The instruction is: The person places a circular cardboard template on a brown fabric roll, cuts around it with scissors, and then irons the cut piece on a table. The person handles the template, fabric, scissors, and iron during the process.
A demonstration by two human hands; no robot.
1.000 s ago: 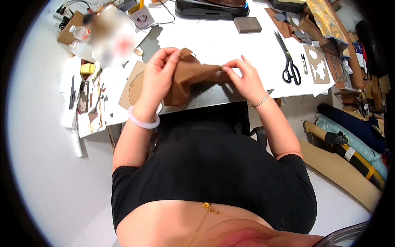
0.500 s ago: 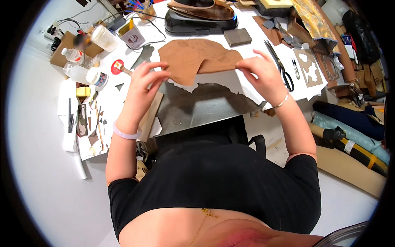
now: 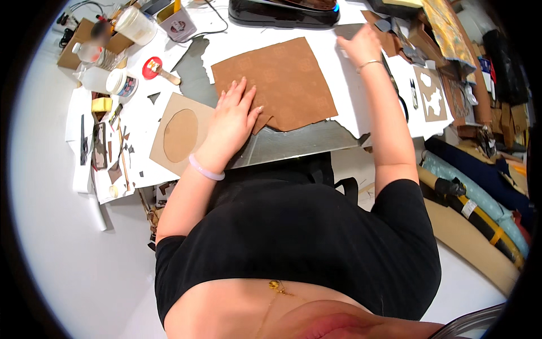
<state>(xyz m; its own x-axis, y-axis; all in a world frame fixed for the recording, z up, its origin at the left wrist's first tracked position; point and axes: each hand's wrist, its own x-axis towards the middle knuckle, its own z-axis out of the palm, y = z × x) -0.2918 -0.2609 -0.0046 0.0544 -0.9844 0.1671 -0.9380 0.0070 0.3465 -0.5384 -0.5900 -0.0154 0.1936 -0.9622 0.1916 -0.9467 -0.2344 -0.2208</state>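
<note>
A brown leather-like sheet [image 3: 282, 79] with a faint repeated pattern lies spread over white paper and a dark grey surface. Its near edge has a small folded-over flap beside my left fingers. My left hand [image 3: 234, 116] rests flat on the sheet's left near part, fingers stretched out. Beyond the sheet's far right corner, my right hand [image 3: 361, 48] reaches out, its thumb and fingers closed around a dark grey block [image 3: 348, 30], which the hand partly hides. A beige board [image 3: 161, 138] with an oval in it lies by my left wrist.
Black scissors [image 3: 402, 104] lie beside my right forearm, partly covered, with small snips [image 3: 414, 93] and a cut-out card [image 3: 432, 96] farther right. A brush [image 3: 168, 75] rests on a red lid at left, near white tubs [image 3: 121, 83]. A black machine [image 3: 282, 14] stands at the back.
The brown sheet, held up by both hands before, now lies flat. My left hand has flattened onto it; my right hand has let go and moved far right to the block.
</note>
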